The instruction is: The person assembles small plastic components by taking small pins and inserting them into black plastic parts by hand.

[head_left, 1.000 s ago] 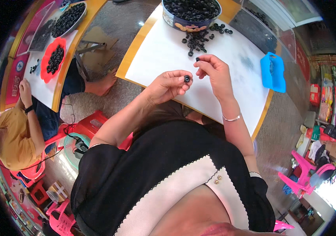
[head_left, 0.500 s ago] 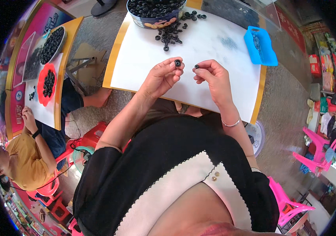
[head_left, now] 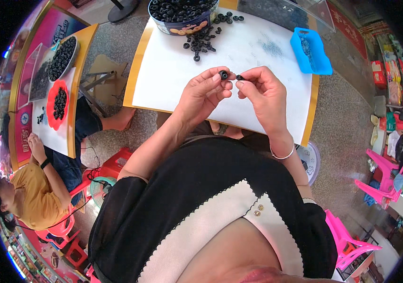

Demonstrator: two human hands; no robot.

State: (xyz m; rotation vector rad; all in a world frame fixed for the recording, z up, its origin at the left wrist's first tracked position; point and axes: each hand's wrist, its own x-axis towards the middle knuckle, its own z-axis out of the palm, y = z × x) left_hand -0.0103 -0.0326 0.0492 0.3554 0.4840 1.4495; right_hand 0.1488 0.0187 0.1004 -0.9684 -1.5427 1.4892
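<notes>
Black, a ring-shaped part (head_left: 223, 74) sits at upper centre of the frame, pinched by the left hand (head_left: 200, 94); just beside it, the right hand (head_left: 266, 98) closes thumb and forefinger on a smaller dark piece (head_left: 239, 77), above the white surface (head_left: 163, 78). A blue tray (head_left: 323, 62) lies upper right.

Tub (head_left: 188, 30) far left on table (head_left: 173, 80), loose pieces (head_left: 197, 58) before and beside it, tray (head_left: 322, 62) far right
</notes>
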